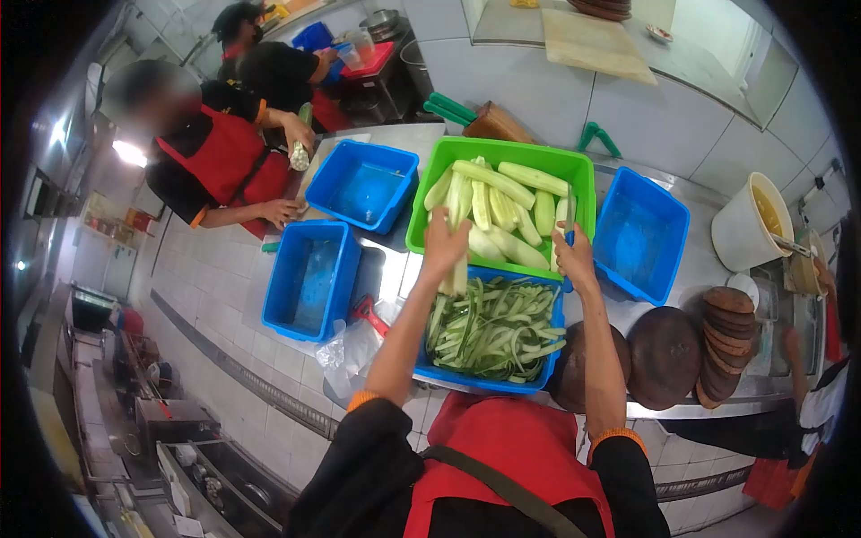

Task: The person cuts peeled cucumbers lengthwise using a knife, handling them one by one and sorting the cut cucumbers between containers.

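My left hand [446, 242] is closed around a long peeled zucchini [457, 278], whose lower end hangs over the peel tub. In my right hand [576, 255] is a knife [570, 224] with a blue handle, its blade pointing up beside the green tub's right wall. Both hands are at the near edge of the green tub [578, 161], where several pale peeled zucchinis [502, 184] lie piled. Just below it, a blue tub [547, 381] holds a heap of green and white peel strips [493, 332].
Blue tubs stand left [309, 287], behind that [363, 184], and right [644, 233]. Dark round boards [664, 354] lie at the right, near a white bucket [749, 224]. A red-handled tool [369, 314] rests by a plastic bag [345, 359]. A co-worker [229, 157] holds a green vegetable [302, 134].
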Available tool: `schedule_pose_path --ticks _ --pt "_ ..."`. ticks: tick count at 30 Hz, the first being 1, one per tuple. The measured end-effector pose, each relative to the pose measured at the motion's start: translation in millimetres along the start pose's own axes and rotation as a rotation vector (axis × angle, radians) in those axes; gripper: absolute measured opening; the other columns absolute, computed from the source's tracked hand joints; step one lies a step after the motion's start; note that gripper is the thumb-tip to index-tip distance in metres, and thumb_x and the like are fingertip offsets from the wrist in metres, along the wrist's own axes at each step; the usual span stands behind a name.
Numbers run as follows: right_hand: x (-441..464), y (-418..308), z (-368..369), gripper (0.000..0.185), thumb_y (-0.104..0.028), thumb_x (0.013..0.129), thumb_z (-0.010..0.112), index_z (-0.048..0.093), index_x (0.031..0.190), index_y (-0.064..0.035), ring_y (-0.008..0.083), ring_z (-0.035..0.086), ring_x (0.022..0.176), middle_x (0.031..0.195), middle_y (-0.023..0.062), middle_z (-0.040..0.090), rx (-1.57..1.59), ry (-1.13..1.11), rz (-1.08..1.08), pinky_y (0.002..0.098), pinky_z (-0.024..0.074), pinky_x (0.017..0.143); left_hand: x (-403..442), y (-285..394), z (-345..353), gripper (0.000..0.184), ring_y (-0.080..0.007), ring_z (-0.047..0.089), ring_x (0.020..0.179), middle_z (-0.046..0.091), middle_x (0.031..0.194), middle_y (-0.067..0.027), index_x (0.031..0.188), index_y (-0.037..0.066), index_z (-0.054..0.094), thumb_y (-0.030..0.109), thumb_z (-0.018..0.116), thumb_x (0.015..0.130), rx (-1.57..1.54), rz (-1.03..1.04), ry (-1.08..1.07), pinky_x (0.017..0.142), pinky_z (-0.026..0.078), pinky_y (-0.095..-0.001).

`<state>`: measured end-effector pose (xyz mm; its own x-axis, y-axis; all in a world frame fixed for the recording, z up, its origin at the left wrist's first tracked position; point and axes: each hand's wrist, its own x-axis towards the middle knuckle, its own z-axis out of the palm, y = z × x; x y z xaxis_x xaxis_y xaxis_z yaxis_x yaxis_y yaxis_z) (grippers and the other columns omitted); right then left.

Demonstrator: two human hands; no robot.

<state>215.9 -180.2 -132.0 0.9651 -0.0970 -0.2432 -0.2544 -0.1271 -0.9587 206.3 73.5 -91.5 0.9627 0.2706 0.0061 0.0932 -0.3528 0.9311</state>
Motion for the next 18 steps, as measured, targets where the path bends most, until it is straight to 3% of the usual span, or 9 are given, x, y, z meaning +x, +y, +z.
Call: schedule_pose_path --ticks 3,5,6,7,9,10,13,17,18 --pt "0 0 1 0.032 -0.022 0.093 0.061 0.055 0.118 -0.0035 0.0105 0.046 0.045 0.063 0.0003 0.050 0.004 0.006 -0.009 0.0303 0.0337 0.039 48 1 4 0.055 -0.0302 0.066 0.066 0.062 0.086 -0.0207 0.123 -0.002 0.041 0.020 0.069 0.081 0.090 -0.016 -0.098 0.060 0.054 -0.0418" --pt "-3 -2 0 0.032 -0.021 0.092 0.062 0.056 0.118 -0.0031 0.0124 0.049 0.049 0.065 0.0021 0.052 -0.031 0.021 -0.018 0.0315 0.0374 0.043 62 3 19 0.061 -0.0330 0.061 0.096 0.059 0.097 -0.0196 0.128 0.001 0.043 0.019 0.072 0.078 0.784 0.244 0.297 0.081 0.050 -0.0495" --pt "-4 -2 -1 0.032 -0.020 0.092 0.063 0.057 0.118 -0.0027 0.0143 0.052 0.053 0.068 0.0038 0.055 -0.070 0.029 -0.030 0.0326 0.0410 0.048 60 18 26 0.058 -0.0387 0.052 0.109 0.055 0.107 -0.0221 0.124 0.002 0.050 0.017 0.074 0.074 0.800 0.250 0.288 0.093 0.043 -0.0504" --pt "-1 4 -1 0.032 -0.020 0.092 0.063 0.057 0.118 -0.0027 0.0143 0.052 0.053 0.068 0.0038 0.055 -0.065 0.039 -0.027 0.0326 0.0410 0.048 68 10 36 0.058 -0.0387 0.052 0.109 0.055 0.107 -0.0221 0.124 0.002 0.050 0.017 0.074 0.074 0.800 0.258 0.280 0.093 0.043 -0.0504" --pt "2 12 1 0.032 -0.019 0.091 0.063 0.058 0.117 -0.0019 0.0185 0.057 0.065 0.076 0.0085 0.061 -0.118 0.111 -0.180 0.0351 0.0461 0.063 81 -4 56 0.050 -0.0399 0.053 0.105 0.055 0.109 -0.0214 0.118 0.005 0.056 0.015 0.074 0.072 0.721 0.592 -0.025 0.090 0.045 -0.0480" --pt "0 11 0 0.032 -0.019 0.090 0.063 0.059 0.117 -0.0016 0.0207 0.059 0.076 0.084 0.0119 0.064 -0.109 0.109 -0.139 0.0357 0.0459 0.074 81 -7 68 0.046 -0.0408 0.053 0.104 0.055 0.111 -0.0210 0.116 0.009 0.059 0.012 0.072 0.072 0.774 0.556 -0.209 0.090 0.045 -0.0486" --pt "-1 10 1 0.032 -0.019 0.090 0.063 0.059 0.117 -0.0024 0.0192 0.057 0.069 0.078 0.0105 0.062 -0.070 0.117 -0.154 0.0353 0.0452 0.068 81 -26 93 0.043 -0.0406 0.054 0.103 0.055 0.111 -0.0210 0.114 0.010 0.062 0.010 0.072 0.072 0.743 0.642 -0.505 0.089 0.045 -0.0484" --pt "-5 5 -1 0.031 -0.019 0.089 0.064 0.060 0.116 -0.0032 0.0181 0.054 0.063 0.071 0.0082 0.059 -0.100 0.144 -0.158 0.0356 0.0435 0.063 82 -30 117 0.061 -0.0405 0.045 0.118 0.046 0.131 -0.0209 0.132 0.014 0.054 0.014 0.069 0.073 1.037 0.667 -0.403 0.093 0.040 -0.0512" --pt "-5 5 -1 0.030 -0.018 0.089 0.064 0.060 0.115 -0.0035 0.0175 0.053 0.061 0.068 0.0069 0.058 -0.103 0.155 -0.169 0.0356 0.0428 0.061 88 -28 120 0.066 -0.0402 0.038 0.127 0.039 0.143 -0.0184 0.139 0.017 0.049 0.022 0.069 0.077 1.112 0.655 -0.445 0.096 0.035 -0.0549"
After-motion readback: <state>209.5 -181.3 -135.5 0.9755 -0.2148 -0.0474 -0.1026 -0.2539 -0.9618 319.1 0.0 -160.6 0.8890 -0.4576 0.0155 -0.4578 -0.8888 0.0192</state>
